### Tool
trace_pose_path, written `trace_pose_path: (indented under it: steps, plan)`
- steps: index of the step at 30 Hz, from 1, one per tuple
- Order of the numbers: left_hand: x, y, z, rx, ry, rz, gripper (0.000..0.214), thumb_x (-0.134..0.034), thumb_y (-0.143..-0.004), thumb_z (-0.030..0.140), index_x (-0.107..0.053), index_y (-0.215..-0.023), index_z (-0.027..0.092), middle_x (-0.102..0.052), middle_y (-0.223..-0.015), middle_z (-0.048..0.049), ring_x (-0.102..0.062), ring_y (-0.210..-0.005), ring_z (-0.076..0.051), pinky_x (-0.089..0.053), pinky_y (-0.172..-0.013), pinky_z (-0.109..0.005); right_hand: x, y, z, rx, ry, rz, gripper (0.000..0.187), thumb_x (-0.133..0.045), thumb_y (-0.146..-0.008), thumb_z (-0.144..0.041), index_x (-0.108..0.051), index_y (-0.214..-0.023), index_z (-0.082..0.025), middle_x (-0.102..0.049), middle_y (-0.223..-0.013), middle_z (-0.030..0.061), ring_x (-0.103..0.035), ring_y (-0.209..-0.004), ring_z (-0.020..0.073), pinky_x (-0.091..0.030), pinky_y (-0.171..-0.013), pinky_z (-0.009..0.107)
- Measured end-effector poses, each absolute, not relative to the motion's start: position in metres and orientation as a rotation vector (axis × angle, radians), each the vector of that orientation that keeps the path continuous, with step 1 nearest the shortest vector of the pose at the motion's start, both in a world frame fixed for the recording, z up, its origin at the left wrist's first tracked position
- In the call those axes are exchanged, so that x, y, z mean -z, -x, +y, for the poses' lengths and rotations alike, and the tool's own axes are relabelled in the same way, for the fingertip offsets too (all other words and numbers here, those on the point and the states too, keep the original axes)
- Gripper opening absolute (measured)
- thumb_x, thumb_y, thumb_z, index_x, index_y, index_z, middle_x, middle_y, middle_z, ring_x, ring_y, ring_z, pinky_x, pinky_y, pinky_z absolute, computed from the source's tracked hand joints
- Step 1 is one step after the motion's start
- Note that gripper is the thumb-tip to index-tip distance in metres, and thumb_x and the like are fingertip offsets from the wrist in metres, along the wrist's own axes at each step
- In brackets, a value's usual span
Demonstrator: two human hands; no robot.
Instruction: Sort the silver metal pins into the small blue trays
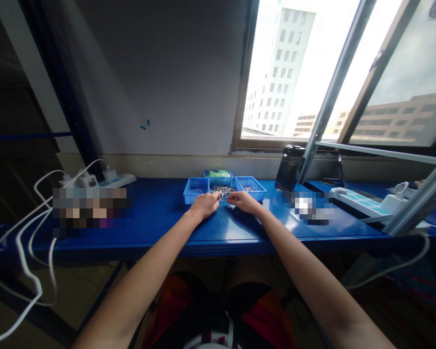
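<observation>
My left hand (204, 204) rests on the blue table (156, 213) with its fingers curled, the fingertips at the near edge of a pile of small metal pins (222, 191). My right hand (244, 200) lies beside it, fingers pinched together at the same pile. What either hand grips is too small to make out. The pins lie between two blue trays, one on the left (195, 190) and one on the right (250, 187). A third blue tray (218, 175) with green parts stands behind them.
A white power strip (112, 180) with plugs and white cables (29, 228) lies at the left. A black container (289, 167) stands by the window (312, 72). Another power strip (359, 201) lies at the right behind slanted metal bars (330, 92).
</observation>
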State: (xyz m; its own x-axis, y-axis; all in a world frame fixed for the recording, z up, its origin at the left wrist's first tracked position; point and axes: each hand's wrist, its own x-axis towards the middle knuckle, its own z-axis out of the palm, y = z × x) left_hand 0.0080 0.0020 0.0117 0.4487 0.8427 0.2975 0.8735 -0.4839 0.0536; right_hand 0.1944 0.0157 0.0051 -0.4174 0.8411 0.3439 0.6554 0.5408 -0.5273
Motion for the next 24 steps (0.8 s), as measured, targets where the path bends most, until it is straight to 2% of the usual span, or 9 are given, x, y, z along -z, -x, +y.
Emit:
trace_pose_path:
  steps: [6, 11, 24]
  plan:
    - [-0.0115, -0.0092, 0.0010, 0.397, 2.545, -1.612, 0.028, -0.031, -0.087, 0.033, -0.049, -0.104, 0.019, -0.063, -0.091, -0.0094, -0.060, -0.085, -0.022, -0.044, -0.072, -0.030, -0.0027, -0.1945, 0.0172, -0.449, 1.231, -2.191, 0.030, -0.042, -0.082, -0.036, -0.057, -0.067, -0.015, -0.059, -0.065, 0.0019, -0.050, -0.058, 0.0108, -0.037, -0.057, 0.022]
    - [-0.0104, -0.0089, 0.0002, 0.373, 2.563, -1.587, 0.029, -0.025, -0.089, 0.029, -0.047, -0.106, 0.019, -0.064, -0.089, -0.0102, -0.061, -0.083, -0.023, -0.044, -0.070, -0.031, -0.0021, -0.1942, 0.0168, -0.497, 1.236, -2.189, 0.033, -0.038, -0.083, -0.037, -0.054, -0.065, -0.015, -0.058, -0.063, 0.0016, -0.049, -0.056, 0.0097, -0.036, -0.055, 0.021]
    - [-0.0124, -0.0098, -0.0007, 0.406, 2.595, -1.579, 0.027, -0.025, -0.089, 0.030, -0.042, -0.107, 0.019, -0.064, -0.089, -0.0109, -0.061, -0.082, -0.023, -0.044, -0.068, -0.030, -0.0034, -0.1953, 0.0171, -0.469, 1.210, -2.223, 0.023, -0.048, -0.078, -0.032, -0.060, -0.072, -0.014, -0.061, -0.068, 0.0024, -0.053, -0.062, 0.0119, -0.039, -0.060, 0.023]
